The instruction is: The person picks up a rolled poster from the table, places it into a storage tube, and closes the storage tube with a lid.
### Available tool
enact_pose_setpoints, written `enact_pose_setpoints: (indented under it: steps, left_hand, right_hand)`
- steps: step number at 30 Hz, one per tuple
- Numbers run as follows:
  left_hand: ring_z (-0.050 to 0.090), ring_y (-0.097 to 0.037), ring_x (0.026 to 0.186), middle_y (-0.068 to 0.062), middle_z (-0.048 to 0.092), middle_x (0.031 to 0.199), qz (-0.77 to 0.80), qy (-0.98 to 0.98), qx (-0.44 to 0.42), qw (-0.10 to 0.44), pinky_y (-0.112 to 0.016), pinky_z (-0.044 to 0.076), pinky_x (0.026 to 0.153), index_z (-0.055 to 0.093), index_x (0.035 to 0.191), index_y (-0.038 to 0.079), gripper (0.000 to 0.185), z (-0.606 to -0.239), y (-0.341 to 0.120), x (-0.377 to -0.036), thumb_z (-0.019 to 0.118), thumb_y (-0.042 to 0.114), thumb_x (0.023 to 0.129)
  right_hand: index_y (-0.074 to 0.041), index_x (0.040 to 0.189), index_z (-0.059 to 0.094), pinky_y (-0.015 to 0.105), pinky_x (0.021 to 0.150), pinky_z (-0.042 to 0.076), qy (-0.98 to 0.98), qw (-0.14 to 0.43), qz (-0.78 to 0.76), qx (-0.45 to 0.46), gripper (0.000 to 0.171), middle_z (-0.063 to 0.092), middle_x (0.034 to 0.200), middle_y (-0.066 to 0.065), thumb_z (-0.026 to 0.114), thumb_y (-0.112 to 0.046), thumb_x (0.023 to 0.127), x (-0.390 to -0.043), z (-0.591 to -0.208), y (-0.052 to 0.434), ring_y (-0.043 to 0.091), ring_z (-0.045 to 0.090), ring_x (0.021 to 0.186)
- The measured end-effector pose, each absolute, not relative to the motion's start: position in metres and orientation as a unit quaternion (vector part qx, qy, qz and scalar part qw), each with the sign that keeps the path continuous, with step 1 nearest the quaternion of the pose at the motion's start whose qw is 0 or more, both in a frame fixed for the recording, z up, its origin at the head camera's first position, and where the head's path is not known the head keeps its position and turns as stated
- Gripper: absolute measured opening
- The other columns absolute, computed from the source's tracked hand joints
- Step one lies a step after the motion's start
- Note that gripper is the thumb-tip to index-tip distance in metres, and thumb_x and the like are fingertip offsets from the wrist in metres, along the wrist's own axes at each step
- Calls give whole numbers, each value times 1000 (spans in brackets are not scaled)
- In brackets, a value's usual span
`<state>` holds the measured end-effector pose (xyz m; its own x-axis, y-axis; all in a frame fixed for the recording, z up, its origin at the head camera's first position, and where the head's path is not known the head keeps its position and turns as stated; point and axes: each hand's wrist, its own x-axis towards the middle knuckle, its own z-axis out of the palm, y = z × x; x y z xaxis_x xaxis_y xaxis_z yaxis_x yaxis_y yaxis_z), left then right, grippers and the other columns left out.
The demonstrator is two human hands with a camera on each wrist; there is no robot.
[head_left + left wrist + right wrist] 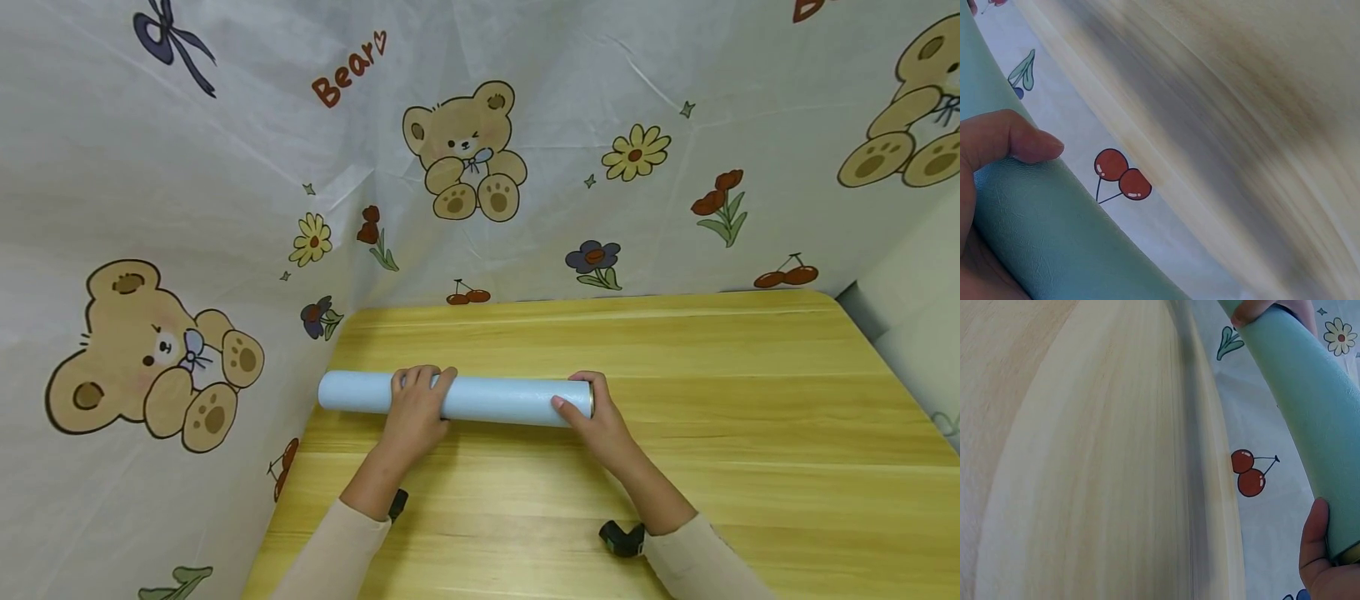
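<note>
A long light blue roll (510, 401) with a faintly creased, leather-like surface extends sideways over the wooden table (525, 517). My left hand (415, 412) grips it left of its middle, fingers over the top. In the left wrist view the thumb (1030, 141) bends onto the roll (1060, 212). My right hand (602, 427) holds the right end, thumb on the near side and fingers behind. The right wrist view has that right hand (1317, 547) at the roll's yellowish-rimmed end, with the left hand farther along the roll (1310, 412).
A white cloth (547, 100) printed with bears, flowers and cherries hangs behind the table and along its left side. Small black devices show under both wrists, one of them a right wrist camera (622, 539). A pale surface (922, 333) borders the table's right edge.
</note>
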<state>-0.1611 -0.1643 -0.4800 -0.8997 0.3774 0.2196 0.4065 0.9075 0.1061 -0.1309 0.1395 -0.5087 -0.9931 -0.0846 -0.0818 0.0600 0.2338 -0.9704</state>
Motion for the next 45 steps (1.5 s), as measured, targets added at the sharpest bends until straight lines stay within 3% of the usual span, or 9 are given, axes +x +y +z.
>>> enact_pose_setpoints:
  steps: [16,32,45]
  left_hand:
    - [50,-36,125,-13,58,130,-74,-970,-209,102,-58,30,110,55,139,17,78,-480,-160,-159,91,13,70]
    - [51,-35,125,-12,58,130,-75,-969,-214,100,-58,30,110,55,138,18,79,-486,-161,-160,93,14,69]
    - [50,-34,127,-11,57,133,-76,-968,-211,109,-57,29,112,52,143,19,84,-481,-161,-158,93,16,70]
  right_hand:
    - [-13,138,27,36,91,40,786,90,-610,-44,44,42,126,20,52,-30,106,-128,-504,148,33,48,112]
    - [-9,133,23,35,87,38,774,103,-618,-88,38,37,121,18,47,-27,108,-128,-511,151,31,45,105]
    - [-11,143,40,32,88,51,767,99,-631,-69,48,44,138,19,59,-30,103,-126,-507,164,32,50,113]
